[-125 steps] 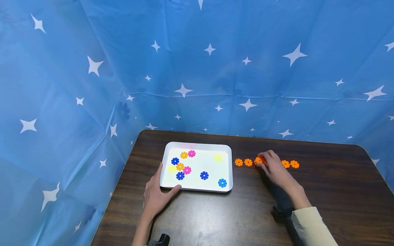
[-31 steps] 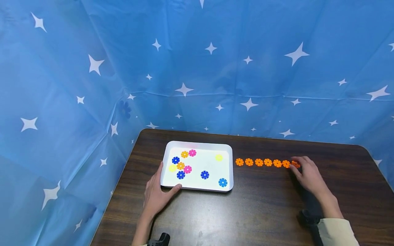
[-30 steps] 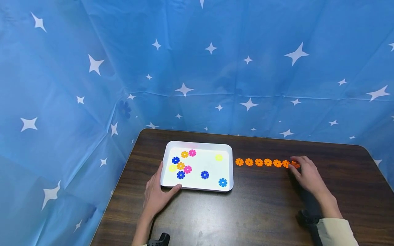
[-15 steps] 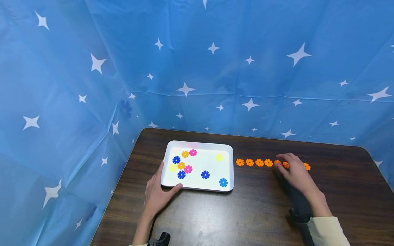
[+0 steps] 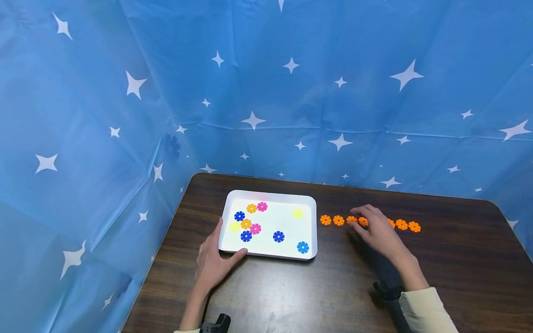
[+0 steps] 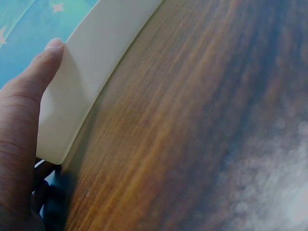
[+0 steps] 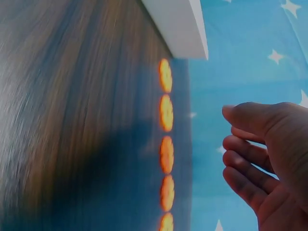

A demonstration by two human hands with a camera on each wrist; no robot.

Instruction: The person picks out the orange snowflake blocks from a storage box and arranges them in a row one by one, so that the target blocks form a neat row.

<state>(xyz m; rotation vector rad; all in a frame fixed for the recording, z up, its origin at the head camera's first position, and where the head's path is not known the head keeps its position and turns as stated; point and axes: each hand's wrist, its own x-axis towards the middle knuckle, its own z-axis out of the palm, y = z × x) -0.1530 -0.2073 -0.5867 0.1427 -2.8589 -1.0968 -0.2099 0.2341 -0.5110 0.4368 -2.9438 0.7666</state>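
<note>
A white tray [image 5: 275,256] holds several notched plastic discs: yellow, dark blue, pink, light orange and one lighter blue disc [image 5: 302,247]. My left hand [image 5: 214,263] grips the tray's near left corner, thumb on the front wall and fingers along the left side. To the tray's right runs a row of orange notched discs [image 5: 338,220]. Over the middle of this row hovers my right hand [image 5: 379,233], hiding part of it. In the right wrist view, the right hand's thumb and fingers [image 7: 248,149] are loosely bent with nothing between them.
The dark wooden table [image 5: 316,296] carries the tray and the row. A blue curtain with white stars [image 5: 291,92] hangs behind the table and along its left side. Dark devices are strapped to both wrists, such as the left wrist device [image 5: 216,323].
My right hand has let go of the orange disc at the row's right end and moved left along the row. That disc now lies uncovered. The left hand stays on the tray.
</note>
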